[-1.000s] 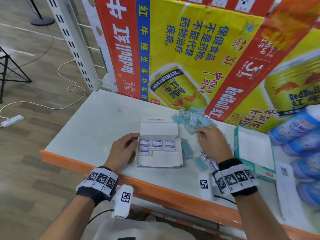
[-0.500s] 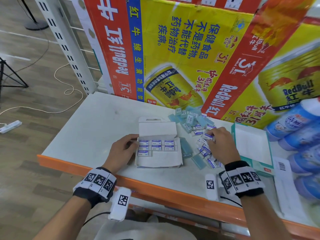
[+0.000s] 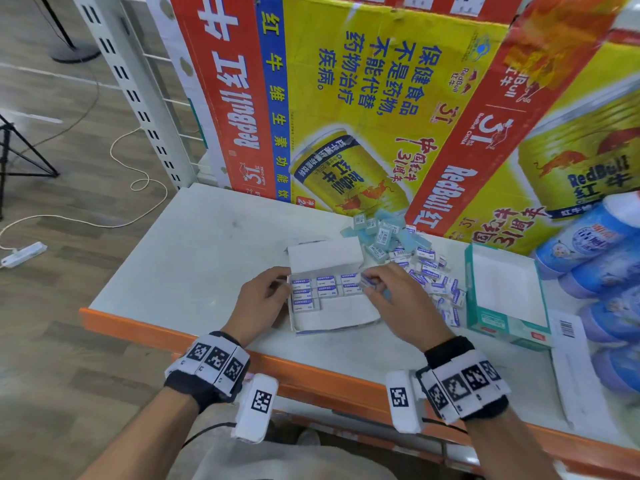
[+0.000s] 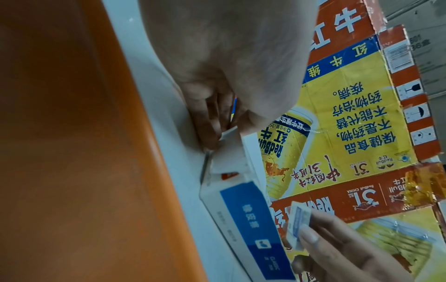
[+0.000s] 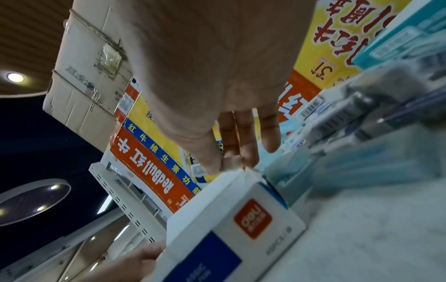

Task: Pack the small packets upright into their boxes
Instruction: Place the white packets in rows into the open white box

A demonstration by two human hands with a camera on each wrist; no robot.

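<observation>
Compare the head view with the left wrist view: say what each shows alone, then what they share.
Only the head view shows the rows of packets standing inside the white box, the loose pile on the table, and the teal box.

Only the left wrist view shows the white box's blue side panel.

Both show the left hand at the box's left end and the right hand pinching one packet.

Under my right hand (image 3: 401,303) the box's (image 3: 332,317) near half lies free; packets (image 3: 323,289) fill its far rows, the raised lid (image 3: 323,256) blocks beyond.
</observation>
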